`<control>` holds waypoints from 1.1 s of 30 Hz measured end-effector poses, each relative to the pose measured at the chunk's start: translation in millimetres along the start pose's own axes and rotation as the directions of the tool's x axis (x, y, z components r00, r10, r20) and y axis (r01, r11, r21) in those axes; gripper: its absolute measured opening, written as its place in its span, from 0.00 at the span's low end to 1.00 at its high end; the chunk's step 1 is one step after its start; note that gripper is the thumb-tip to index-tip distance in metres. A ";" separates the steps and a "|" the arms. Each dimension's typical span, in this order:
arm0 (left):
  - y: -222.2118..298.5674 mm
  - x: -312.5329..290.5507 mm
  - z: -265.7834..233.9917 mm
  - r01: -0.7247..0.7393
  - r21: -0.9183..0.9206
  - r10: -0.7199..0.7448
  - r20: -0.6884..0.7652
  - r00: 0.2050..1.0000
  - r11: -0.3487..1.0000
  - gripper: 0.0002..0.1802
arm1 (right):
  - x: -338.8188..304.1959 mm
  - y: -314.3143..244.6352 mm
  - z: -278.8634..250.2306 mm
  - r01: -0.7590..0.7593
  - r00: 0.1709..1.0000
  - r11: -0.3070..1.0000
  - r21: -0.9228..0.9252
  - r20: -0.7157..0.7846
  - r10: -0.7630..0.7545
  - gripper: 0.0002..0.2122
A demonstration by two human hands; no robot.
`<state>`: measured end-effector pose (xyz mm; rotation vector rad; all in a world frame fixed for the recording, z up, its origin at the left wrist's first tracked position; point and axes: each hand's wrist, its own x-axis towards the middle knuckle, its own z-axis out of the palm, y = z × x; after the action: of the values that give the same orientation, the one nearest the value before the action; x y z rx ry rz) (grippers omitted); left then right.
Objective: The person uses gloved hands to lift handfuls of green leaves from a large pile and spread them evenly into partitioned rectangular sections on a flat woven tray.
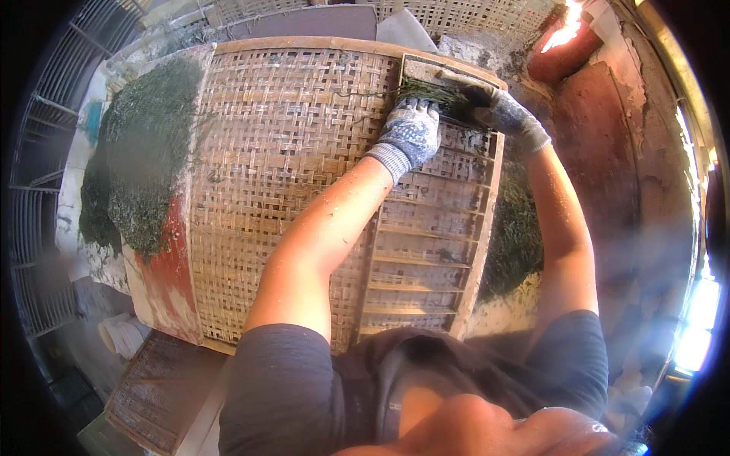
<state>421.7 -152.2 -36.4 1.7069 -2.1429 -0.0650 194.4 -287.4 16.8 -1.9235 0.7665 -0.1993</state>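
At the far end of a slatted wooden frame (422,229) lies a bundle of thin green strands (432,93), grass-like or some fine plant. My left hand (413,131), in a grey-and-white knit glove, has its fingers curled onto the near side of the bundle. From the right, my right hand (508,115), gloved too, closes around the bundle's dark right end; its fingertips are partly lost in shadow. A pale board (427,71) sits just beyond the strands, against the frame's far end. The frame rests on a woven bamboo panel (277,144) with a wooden rim.
A large heap of green strands (148,144) covers the left side, over a red-and-white surface (169,285). More green strands (514,232) lie right of the frame. A reddish container (564,52) stands far right, and a brown box-like piece (163,387) is at lower left.
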 end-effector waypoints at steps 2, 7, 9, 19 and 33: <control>6.4 -1.2 -7.0 0.008 -0.036 -0.005 0.076 0.997 0.999 0.23 | -24.5 17.6 -14.2 -0.135 0.991 0.986 0.103 -0.004 0.136 0.25; -4.9 -4.0 -3.7 -0.037 0.035 0.036 0.033 0.999 0.999 0.24 | -23.8 -54.8 31.2 -0.152 0.894 0.933 -0.326 -0.449 -0.011 0.18; -1.7 -4.5 0.6 -0.116 0.033 0.118 -0.062 0.991 0.993 0.22 | -7.3 -37.7 53.6 -0.093 0.902 0.730 -0.677 -0.367 -0.226 0.10; 5.2 -17.8 -15.8 -0.220 -0.002 0.211 -0.280 0.937 0.975 0.17 | -12.5 -38.1 81.9 0.059 0.848 0.653 -0.755 -0.307 -0.432 0.17; -6.3 -23.9 -6.2 -0.257 0.022 0.252 -0.298 0.921 0.966 0.17 | -54.6 -37.9 10.9 0.024 0.981 0.593 -0.805 0.135 0.143 0.14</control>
<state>433.9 -129.9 -39.0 1.3154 -2.1030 0.2327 172.5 -236.1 54.6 -2.7213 0.8721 0.4683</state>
